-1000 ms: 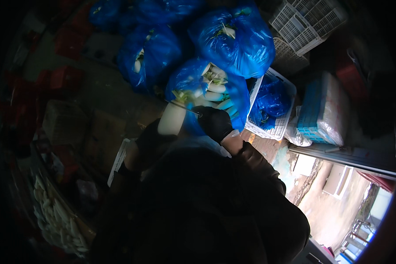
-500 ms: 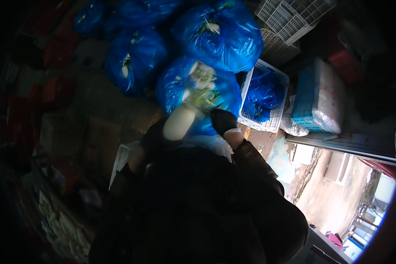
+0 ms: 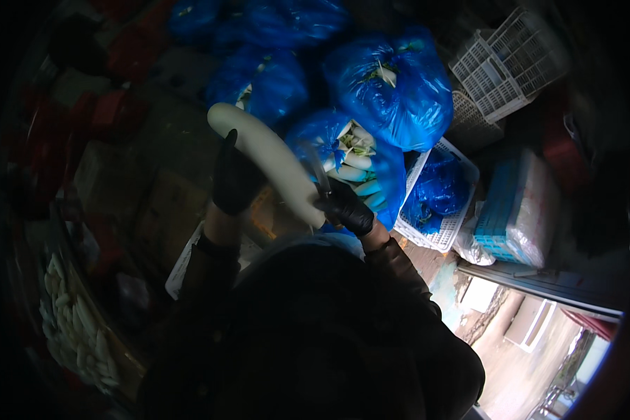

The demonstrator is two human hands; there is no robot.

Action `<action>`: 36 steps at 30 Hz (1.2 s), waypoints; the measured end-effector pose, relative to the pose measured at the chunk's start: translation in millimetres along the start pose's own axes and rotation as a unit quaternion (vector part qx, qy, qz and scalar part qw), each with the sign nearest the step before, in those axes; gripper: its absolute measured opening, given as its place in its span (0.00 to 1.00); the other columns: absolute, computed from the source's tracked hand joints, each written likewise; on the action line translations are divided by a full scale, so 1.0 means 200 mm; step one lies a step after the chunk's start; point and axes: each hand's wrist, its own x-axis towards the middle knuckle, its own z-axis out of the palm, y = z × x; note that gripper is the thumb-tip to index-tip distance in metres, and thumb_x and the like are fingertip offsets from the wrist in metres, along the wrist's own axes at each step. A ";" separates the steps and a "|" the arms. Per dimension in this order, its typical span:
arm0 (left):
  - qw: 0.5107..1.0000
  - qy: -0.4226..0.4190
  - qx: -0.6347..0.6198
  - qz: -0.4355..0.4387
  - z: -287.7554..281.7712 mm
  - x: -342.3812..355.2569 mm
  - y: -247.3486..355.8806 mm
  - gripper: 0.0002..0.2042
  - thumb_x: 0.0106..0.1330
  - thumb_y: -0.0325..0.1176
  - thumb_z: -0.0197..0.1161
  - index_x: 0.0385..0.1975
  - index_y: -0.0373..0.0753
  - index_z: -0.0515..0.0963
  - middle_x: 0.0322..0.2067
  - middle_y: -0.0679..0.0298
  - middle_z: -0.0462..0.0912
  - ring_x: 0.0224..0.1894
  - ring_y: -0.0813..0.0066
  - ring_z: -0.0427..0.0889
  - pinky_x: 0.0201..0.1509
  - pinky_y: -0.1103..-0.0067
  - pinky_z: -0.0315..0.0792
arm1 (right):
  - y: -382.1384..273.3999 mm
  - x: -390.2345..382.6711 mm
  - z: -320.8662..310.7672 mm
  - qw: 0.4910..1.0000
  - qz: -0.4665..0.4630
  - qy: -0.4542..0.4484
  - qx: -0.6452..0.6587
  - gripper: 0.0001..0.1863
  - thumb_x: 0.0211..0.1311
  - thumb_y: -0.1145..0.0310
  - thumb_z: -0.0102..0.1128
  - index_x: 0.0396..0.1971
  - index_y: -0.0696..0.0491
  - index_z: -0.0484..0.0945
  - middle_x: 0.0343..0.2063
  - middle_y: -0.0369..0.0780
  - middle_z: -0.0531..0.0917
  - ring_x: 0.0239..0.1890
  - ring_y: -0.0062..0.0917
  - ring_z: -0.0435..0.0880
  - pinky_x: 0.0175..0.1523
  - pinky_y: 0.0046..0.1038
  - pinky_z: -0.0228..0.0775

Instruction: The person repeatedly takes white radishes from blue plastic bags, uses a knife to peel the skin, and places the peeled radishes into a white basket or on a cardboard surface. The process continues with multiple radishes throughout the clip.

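Observation:
A long white radish (image 3: 269,157) lies slantwise in front of me, its rounded end up and to the left. My left hand (image 3: 236,178), in a black glove, grips it from the left side with the thumb along its edge. At its lower right end is my right hand (image 3: 348,208), also black-gloved and closed round a knife (image 3: 318,168). The knife's thin blade points up and away, slightly blurred, and its handle is mostly hidden in the glove. Just beyond, an open blue plastic bag (image 3: 392,175) holds several white radishes with green tops.
More full blue bags (image 3: 392,91) stand farther back. On the right are a white basket (image 3: 437,241) with blue plastic inside, stacked white crates (image 3: 500,77) and a turquoise crate (image 3: 495,224). Many white radishes (image 3: 77,329) lie in a container at the lower left.
The white radish has been raised up and to the left in my left hand and now shows at full length. My right hand's knife now shows beside it. The view has shifted.

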 end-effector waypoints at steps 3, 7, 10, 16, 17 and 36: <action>0.993 0.026 0.084 0.075 -0.03 -0.04 0.01 0.22 0.77 0.43 0.43 0.62 0.35 0.62 0.58 0.53 0.72 0.59 0.65 0.73 0.61 0.70 0.71 | -0.08 0.01 0.01 0.985 -0.110 -0.056 0.121 0.39 0.60 0.68 0.59 0.70 0.58 0.55 0.28 0.38 0.80 0.22 0.14 0.75 0.27 0.18 0.68; 0.989 0.029 -0.011 0.143 -0.11 -0.16 0.05 0.18 0.73 0.33 0.53 0.59 0.35 0.66 0.51 0.55 0.77 0.53 0.66 0.78 0.55 0.73 0.76 | -0.04 0.08 0.13 0.884 -0.042 -0.117 0.450 0.43 0.59 0.66 0.60 0.70 0.60 0.49 0.46 0.47 0.80 0.37 0.25 0.83 0.42 0.24 0.78; 0.971 0.033 0.191 0.139 -0.16 -0.20 -0.01 0.18 0.68 0.28 0.59 0.56 0.35 0.69 0.47 0.55 0.80 0.50 0.65 0.80 0.52 0.73 0.77 | 0.04 0.15 0.18 0.890 -0.060 -0.181 0.415 0.36 0.64 0.65 0.58 0.68 0.62 0.56 0.54 0.47 0.77 0.51 0.25 0.80 0.56 0.26 0.73; 0.955 0.214 0.199 0.049 -0.18 -0.48 -0.14 0.16 0.68 0.33 0.61 0.52 0.37 0.70 0.44 0.59 0.79 0.47 0.65 0.80 0.51 0.70 0.78 | 0.11 0.20 0.25 0.949 0.074 -0.113 0.285 0.27 0.66 0.64 0.58 0.62 0.60 0.67 0.49 0.44 0.80 0.50 0.26 0.80 0.56 0.26 0.72; 0.976 0.209 -0.061 -0.018 -0.20 -0.53 -0.15 0.16 0.68 0.34 0.60 0.53 0.39 0.70 0.45 0.60 0.79 0.48 0.65 0.80 0.51 0.70 0.78 | 0.11 0.20 0.29 0.956 0.107 -0.090 0.258 0.26 0.66 0.65 0.58 0.61 0.60 0.67 0.49 0.45 0.80 0.49 0.28 0.80 0.55 0.27 0.73; 0.576 0.588 -0.567 -0.023 -0.08 -1.70 0.22 0.27 0.62 0.31 0.66 0.60 0.38 0.65 0.51 0.54 0.76 0.54 0.58 0.77 0.58 0.63 0.74 | 0.10 0.39 1.29 0.770 0.261 -0.582 -0.016 0.31 0.66 0.54 0.55 0.64 0.54 0.64 0.38 0.47 0.83 0.25 0.23 0.82 0.23 0.17 0.68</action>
